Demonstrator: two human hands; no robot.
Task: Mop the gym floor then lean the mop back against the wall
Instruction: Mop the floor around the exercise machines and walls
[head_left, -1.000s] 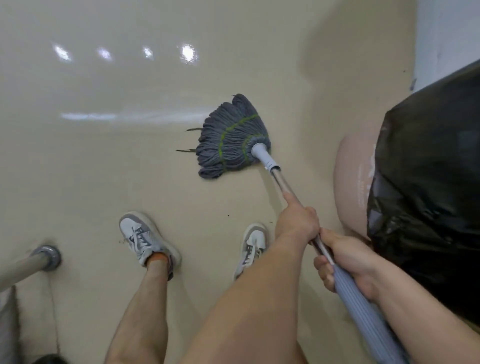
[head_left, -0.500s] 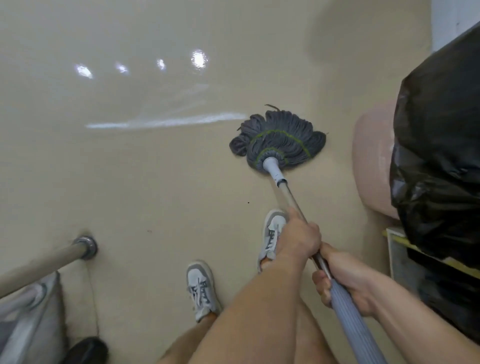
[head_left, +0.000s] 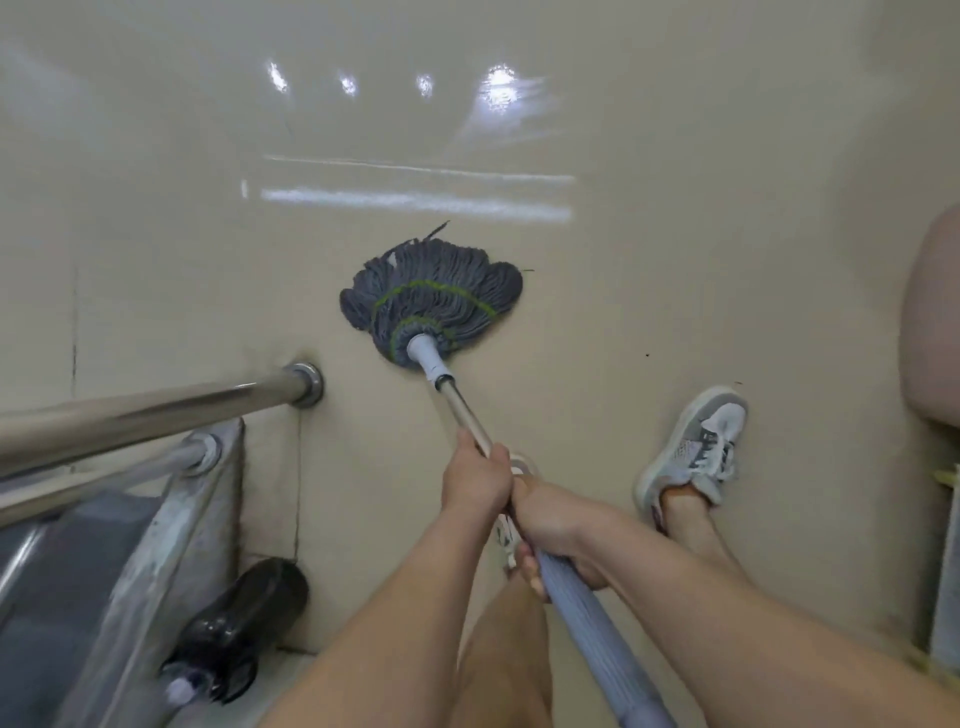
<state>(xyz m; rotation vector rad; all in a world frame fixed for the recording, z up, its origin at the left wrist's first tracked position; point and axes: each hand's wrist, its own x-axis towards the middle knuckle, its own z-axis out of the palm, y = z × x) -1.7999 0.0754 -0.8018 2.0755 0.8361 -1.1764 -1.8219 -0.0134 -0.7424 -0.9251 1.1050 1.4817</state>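
A grey string mop (head_left: 431, 306), its corded yarn stitched across with two green bands, lies fanned flat on the glossy beige floor (head_left: 649, 291) in the middle of the scene, ahead of the person. A white plastic socket (head_left: 427, 355) joins the yarn to a slim, shiny metal handle (head_left: 462, 410), which runs back toward the near right and thickens into a ribbed grey-blue sleeve (head_left: 597, 634).

The left hand (head_left: 475, 480) is wrapped round the bare metal part, its fingers curled tight. The right hand (head_left: 556, 530) sits just behind it, touching it, and clasps the top of the ribbed sleeve.

The floor mirrors round ceiling lights and long pale streaks at the far side. At left, a polished steel rail (head_left: 156, 410) slants down to a round flange (head_left: 306, 384) fixed to the floor just beside the mop head. Below it stands a scuffed grey metal frame (head_left: 171, 545), blurred. A dark translucent plastic bottle (head_left: 239, 629) lies at its near corner. A grey-and-white mesh sneaker (head_left: 696, 447) rests flat on the right. A smooth, rounded pink form (head_left: 935, 322) bulges in at the right edge.
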